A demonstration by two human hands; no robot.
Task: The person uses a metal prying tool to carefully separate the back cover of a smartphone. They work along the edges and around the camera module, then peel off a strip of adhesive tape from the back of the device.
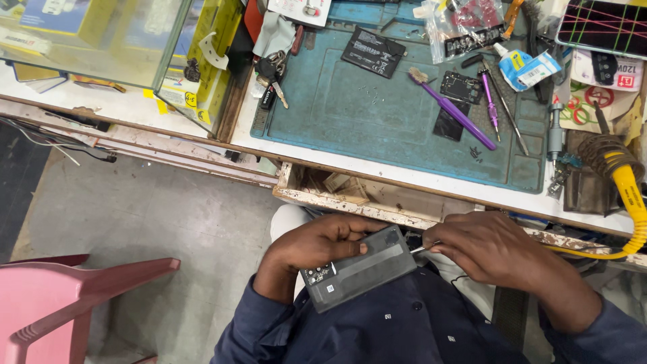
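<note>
— Phone [360, 268], opened at the back, sits in the person's lap, low in the view and below the front edge of the bench [404, 176]. Who has hold of it?

— The left hand [322, 244] is wrapped over its upper left end, fingers closed across the top edge and the thumb on the dark inner face. The small circuit board end of the phone pokes out under that hand.

— And the other one?

— The right hand [486, 248] is closed around a thin metal tool [424, 248]. Its tip meets the phone's upper right corner. It may be tweezers or a fine screwdriver; the hand hides most of it, so I cannot tell which.

— So the hands are apart?

— Yes, each at one end of the phone, not touching each other.

— What lies on the bench?

— A blue work mat [377, 114] covers most of it. On the mat there is a purple brush [453, 109], a flat black battery [373, 51] near the far edge, a small dark board [461, 87] beside the brush, and a thin purple screwdriver [490, 101]. A bunch of keys [271, 74] rests at the mat's left rim. A yellow cable [630, 195] curls down at the right side.

— Anything on the floor?

— A pink plastic chair [60, 296] stands at the lower left, well apart from the person.
</note>
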